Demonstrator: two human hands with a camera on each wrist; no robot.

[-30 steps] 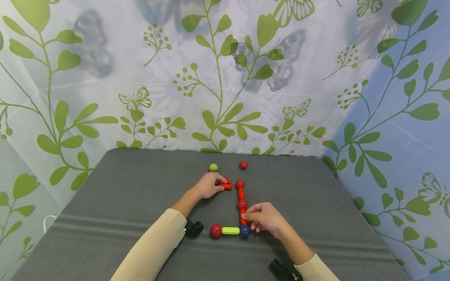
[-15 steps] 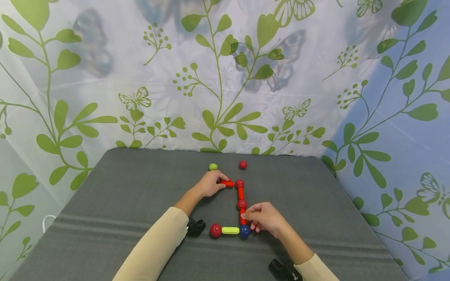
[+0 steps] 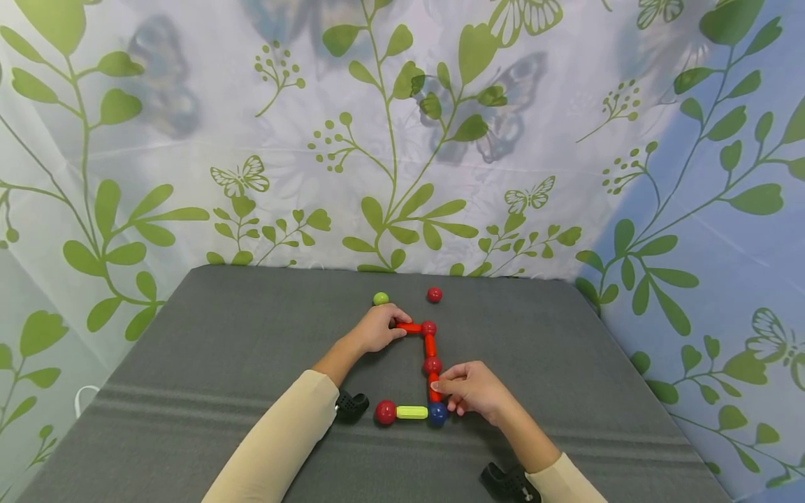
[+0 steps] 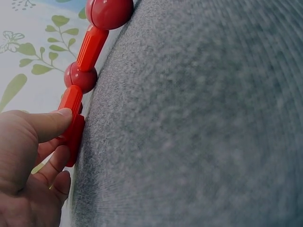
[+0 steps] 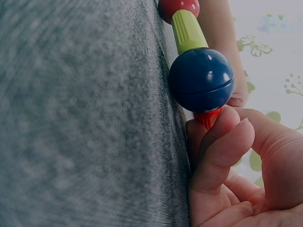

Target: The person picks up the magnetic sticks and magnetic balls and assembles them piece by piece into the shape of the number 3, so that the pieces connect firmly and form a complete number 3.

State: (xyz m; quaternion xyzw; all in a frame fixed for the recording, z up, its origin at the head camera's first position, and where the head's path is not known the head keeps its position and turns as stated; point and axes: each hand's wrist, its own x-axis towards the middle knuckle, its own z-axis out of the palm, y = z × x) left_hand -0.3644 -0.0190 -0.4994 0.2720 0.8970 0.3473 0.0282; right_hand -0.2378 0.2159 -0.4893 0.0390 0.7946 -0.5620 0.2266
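Note:
My left hand (image 3: 374, 328) pinches a red rod (image 3: 411, 327) between thumb and fingers, its end right at the far red ball (image 3: 429, 328) of a chain. A second red rod (image 4: 75, 141) shows under the fingers in the left wrist view. From that ball, another red rod (image 3: 430, 346) runs to the middle red ball (image 3: 432, 365). My right hand (image 3: 476, 391) pinches the near red rod (image 3: 434, 390), which joins the middle ball to a blue ball (image 5: 201, 79). A yellow-green rod (image 3: 411, 413) links the blue ball to a red ball (image 3: 386, 412) at the left.
A green ball (image 3: 381, 298) lies just beyond my left hand, and a loose red ball (image 3: 434, 295) beyond the chain. Everything is on a grey cloth-covered table (image 3: 251, 328). A leaf-patterned curtain (image 3: 289, 140) hangs behind it. Each wrist wears a black strap mount.
My left hand has brought its red rod rightward to the far red ball. The second red rod has gone out of sight in the head view. My right hand stays in place.

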